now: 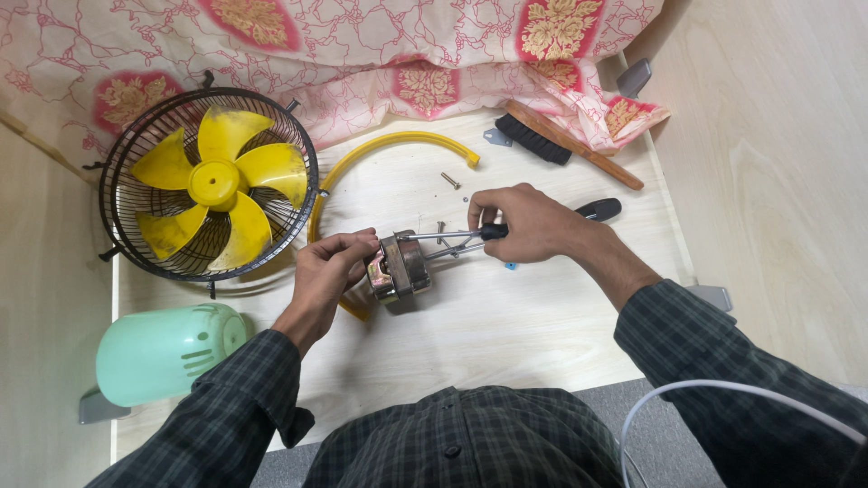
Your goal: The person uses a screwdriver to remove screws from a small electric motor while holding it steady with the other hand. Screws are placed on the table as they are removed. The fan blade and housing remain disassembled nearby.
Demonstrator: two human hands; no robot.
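Left hand [327,269] fingers grasp the metal fan motor [400,267] on the pale surface [506,325]. Right hand [529,221] fingers clench a black-handled screwdriver [493,231], shaft against the motor. Yellow fan blade [217,185] lies in its grille [136,145], left.

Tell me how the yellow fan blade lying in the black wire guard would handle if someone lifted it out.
The yellow fan blade looks like thin moulded plastic, so probably light and slightly flexible at the tips. Its glossy surface may be slippery; the round hub seems the surest hold. Loose in the black wire guard, it might catch the wires.

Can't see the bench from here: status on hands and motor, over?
Left hand grips motor. Right hand holds screwdriver, tip at motor. Loose screw beyond, nothing blocking.
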